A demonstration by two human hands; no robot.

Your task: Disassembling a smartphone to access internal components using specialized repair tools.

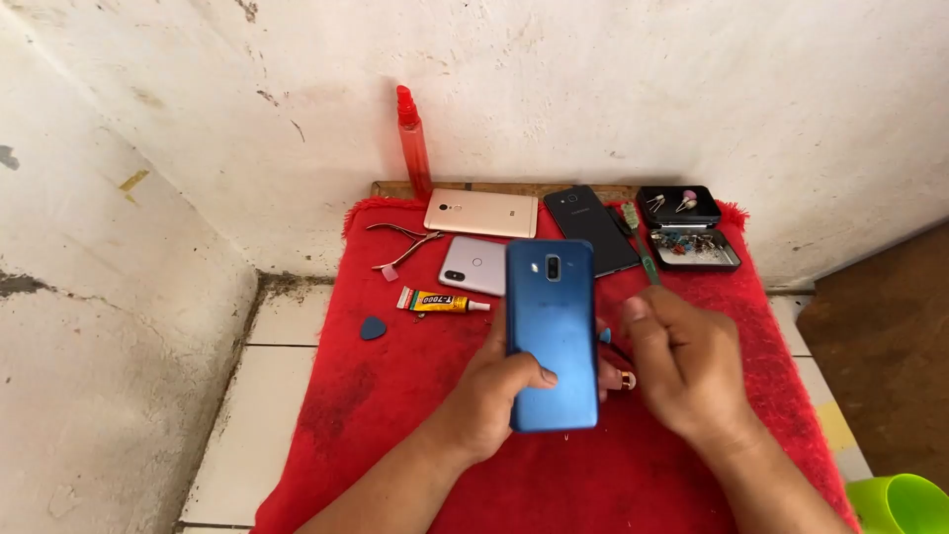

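I see the left hand [494,391] holding a blue phone [552,334] upright over the middle of a red towel [395,396], back cover toward the camera, twin lenses at its 12 o'clock end. The fingers wrap its left edge, the thumb lying across the lower back. The right hand [687,361] sits just beside the phone at its 3 o'clock, fingers curled loosely; I cannot tell whether they hold anything. A small ring-like piece [628,379] shows between the hand and the phone.

On the towel, taken from the blue phone: a silver phone [473,265] at 11 o'clock, partly hidden behind it; a gold phone [481,213] farther at 11; a black phone [590,227] at 12. An open black case [688,229] of small bits lies at 1 o'clock, a green tool [641,247] beside it. Cutters [403,247], a glue tube [440,302] and a blue pick [373,328] lie at 9 to 10 o'clock. A red spray bottle [414,143] stands against the wall [593,89] at 11.
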